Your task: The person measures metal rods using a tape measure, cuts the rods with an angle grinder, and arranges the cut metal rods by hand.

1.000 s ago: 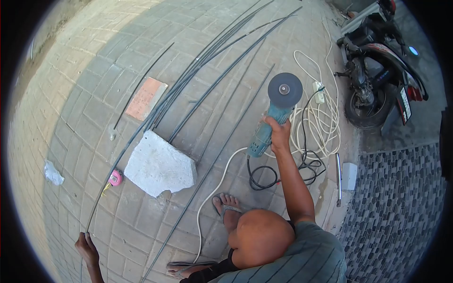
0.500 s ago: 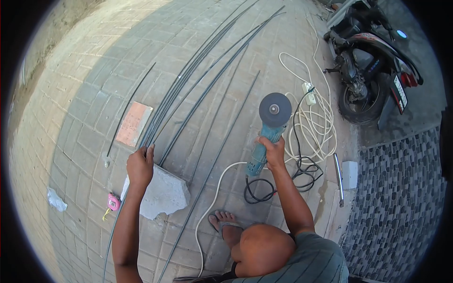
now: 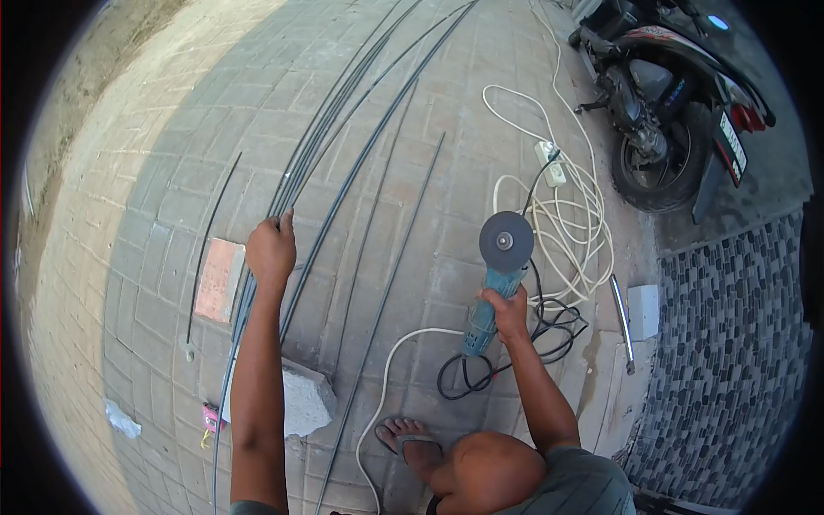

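My left hand (image 3: pixel 270 249) is closed at the bundle of long thin metal rods (image 3: pixel 339 99), its fingers wrapped at one or more of them; the exact number is hidden. Below it, my forearm partly covers a rough white stone block (image 3: pixel 306 399). A red brick tile (image 3: pixel 220 279) lies just left of the rods. My right hand (image 3: pixel 508 313) grips the body of a teal angle grinder (image 3: pixel 481 324), whose dark round disc (image 3: pixel 506 242) points away from me.
Coiled cream cable (image 3: pixel 571 232) and a white socket strip (image 3: pixel 550 163) lie right of the grinder. A motorcycle (image 3: pixel 661 120) stands at upper right. A pink tape measure (image 3: pixel 212 418), white block (image 3: pixel 643 312) and metal tube (image 3: pixel 622 326) rest on the paving.
My left hand has moved from the lower left up and forward to the rod bundle. The grinder, still in my right hand, sits lower in view. The whole view has shifted.
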`<state>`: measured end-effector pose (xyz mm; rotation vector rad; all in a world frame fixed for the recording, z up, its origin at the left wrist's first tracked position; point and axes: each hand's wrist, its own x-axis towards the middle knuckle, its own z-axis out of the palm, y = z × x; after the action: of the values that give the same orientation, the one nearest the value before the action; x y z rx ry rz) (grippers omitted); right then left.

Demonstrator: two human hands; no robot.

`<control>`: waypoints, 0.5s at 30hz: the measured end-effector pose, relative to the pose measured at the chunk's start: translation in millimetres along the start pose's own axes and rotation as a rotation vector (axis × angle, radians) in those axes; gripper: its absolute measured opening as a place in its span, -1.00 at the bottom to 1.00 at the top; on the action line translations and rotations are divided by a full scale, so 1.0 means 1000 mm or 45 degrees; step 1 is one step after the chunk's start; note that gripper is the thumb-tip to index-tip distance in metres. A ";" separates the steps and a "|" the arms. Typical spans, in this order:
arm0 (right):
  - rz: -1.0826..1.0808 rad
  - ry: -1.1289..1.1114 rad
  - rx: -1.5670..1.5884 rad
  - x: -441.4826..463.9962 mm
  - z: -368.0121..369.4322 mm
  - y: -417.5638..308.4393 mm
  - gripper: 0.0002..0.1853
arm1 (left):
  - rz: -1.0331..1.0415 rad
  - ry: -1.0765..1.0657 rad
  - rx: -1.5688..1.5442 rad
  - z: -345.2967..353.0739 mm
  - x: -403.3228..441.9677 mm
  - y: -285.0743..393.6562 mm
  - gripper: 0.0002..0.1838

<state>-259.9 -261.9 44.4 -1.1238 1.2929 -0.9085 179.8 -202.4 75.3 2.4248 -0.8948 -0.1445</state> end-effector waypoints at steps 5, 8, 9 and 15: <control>-0.007 0.039 -0.029 -0.003 -0.007 0.007 -0.58 | -0.078 -0.044 0.000 0.018 -0.004 0.002 -0.38; 0.027 -0.001 -0.075 0.003 -0.003 0.007 -0.59 | 0.000 -0.126 0.019 0.034 0.003 0.001 -0.44; 0.036 0.017 -0.043 0.002 0.001 0.005 -0.60 | 0.004 -0.111 0.011 0.041 0.005 0.004 -0.44; -0.022 0.019 -0.091 -0.002 0.002 0.002 -0.60 | 0.005 -0.117 0.062 0.082 -0.004 0.000 -0.49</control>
<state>-258.5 -259.4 42.4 -1.1869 1.3383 -0.8905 153.5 -237.7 5.6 2.4787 -0.9537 -0.2364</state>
